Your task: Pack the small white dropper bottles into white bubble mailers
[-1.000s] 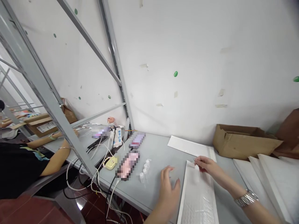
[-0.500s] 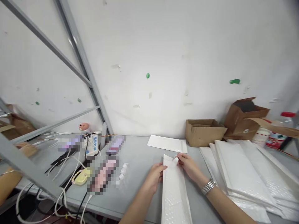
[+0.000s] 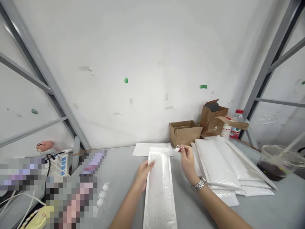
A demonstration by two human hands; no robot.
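Observation:
A long white bubble mailer (image 3: 159, 190) lies lengthwise on the grey table (image 3: 119, 171) in front of me. My left hand (image 3: 144, 171) rests on its left edge near the far end, fingers holding the edge down. My right hand (image 3: 186, 159), with a metal watch on the wrist, pinches a thin white strip (image 3: 175, 150) at the mailer's far right corner, lifted slightly off the flap.
A stack of white mailers (image 3: 221, 165) lies to the right. Another mailer (image 3: 145, 149) lies flat behind. Open cardboard boxes (image 3: 184, 132), a bottle (image 3: 235, 128) and a clear bowl with dark contents (image 3: 276, 162) stand at the back right. Small white bottles (image 3: 102, 194), cables and a power strip (image 3: 59, 163) sit left.
The view has swung right. My left hand came onto the mailer's left edge, and my right hand has pulled the strip up and to the right off the flap.

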